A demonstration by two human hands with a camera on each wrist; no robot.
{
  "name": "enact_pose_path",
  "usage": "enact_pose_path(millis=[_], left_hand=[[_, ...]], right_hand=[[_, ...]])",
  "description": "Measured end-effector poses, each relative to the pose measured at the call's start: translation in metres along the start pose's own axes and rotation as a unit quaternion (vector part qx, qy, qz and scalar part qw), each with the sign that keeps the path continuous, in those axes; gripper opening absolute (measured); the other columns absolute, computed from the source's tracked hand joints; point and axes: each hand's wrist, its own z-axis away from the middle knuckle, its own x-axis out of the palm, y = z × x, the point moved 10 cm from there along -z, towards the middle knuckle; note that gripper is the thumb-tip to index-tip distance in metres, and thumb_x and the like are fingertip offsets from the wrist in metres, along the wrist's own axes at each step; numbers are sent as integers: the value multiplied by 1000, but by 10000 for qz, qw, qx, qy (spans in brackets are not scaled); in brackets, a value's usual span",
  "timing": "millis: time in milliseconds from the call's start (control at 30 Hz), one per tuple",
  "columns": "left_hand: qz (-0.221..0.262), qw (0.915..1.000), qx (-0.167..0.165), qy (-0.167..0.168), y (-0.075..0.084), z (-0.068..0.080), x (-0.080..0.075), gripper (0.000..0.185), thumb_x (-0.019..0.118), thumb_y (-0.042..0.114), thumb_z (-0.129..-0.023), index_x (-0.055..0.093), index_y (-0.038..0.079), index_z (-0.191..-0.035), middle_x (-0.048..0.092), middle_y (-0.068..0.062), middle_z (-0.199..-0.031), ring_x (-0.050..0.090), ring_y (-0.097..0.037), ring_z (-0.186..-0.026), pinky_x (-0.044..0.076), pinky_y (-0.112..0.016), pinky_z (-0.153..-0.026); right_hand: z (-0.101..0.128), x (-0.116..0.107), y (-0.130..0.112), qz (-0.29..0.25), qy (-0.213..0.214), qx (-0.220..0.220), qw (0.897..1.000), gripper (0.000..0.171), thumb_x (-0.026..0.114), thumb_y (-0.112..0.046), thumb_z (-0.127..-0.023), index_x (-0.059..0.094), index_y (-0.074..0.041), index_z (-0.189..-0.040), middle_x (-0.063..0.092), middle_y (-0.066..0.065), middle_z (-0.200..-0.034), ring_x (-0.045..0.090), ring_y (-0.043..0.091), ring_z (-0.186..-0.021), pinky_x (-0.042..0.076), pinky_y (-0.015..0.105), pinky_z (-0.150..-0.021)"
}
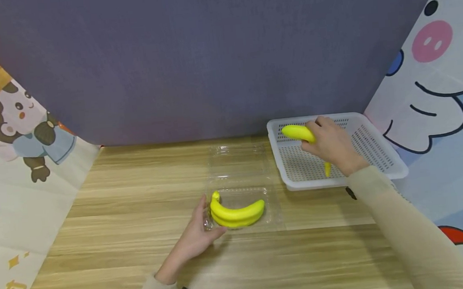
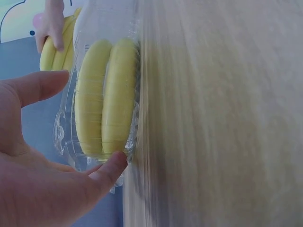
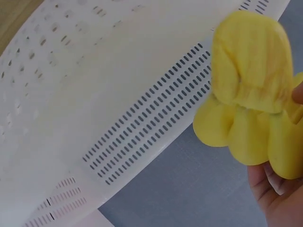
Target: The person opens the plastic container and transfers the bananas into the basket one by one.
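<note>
In the head view, my right hand (image 1: pixel 331 143) grips a bunch of yellow bananas (image 1: pixel 297 132) above the white perforated basket (image 1: pixel 300 185). The right wrist view shows several fruits joined at the thick stem of this bunch (image 3: pixel 251 61). My left hand (image 1: pixel 194 236) holds the left end of a hinged clear plastic box (image 1: pixel 277 215), thumb along the front and the other fingers around the far side. Another banana bunch (image 1: pixel 237 214) lies inside the box; two of its fruits show through the plastic in the left wrist view. The box's clear lid (image 1: pixel 237 162) is folded back.
The basket stands at the back right of the wooden table (image 1: pixel 138 201), close to a grey-blue back panel (image 1: pixel 192 66). Printed cartoon sheets hang at the left and right sides. A small black object (image 1: pixel 351 193) shows beside the right sleeve.
</note>
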Motion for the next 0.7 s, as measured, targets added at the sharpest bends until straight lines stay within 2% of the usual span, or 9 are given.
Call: enact_pose_path(millis=[367, 700], left_hand=[[-30, 10000, 42, 47, -2, -1, 0, 115, 84, 32, -83, 7, 6, -163, 23, -25, -163, 28, -48, -146, 24, -67, -115], [-32, 10000, 39, 70, 1, 0, 0, 113, 83, 30, -83, 6, 5, -163, 25, -25, -162, 29, -47, -146, 25, -66, -116]], right_hand=[[4, 10, 15, 53, -245, 166, 9995, 36, 71, -26, -88, 60, -1, -113, 55, 16, -96, 51, 31, -83, 49, 47, -68], [6, 25, 29, 132, -665, 452, 9967, 42, 71, -29, -90, 59, -2, -120, 55, 17, -101, 51, 32, -87, 50, 50, -72]])
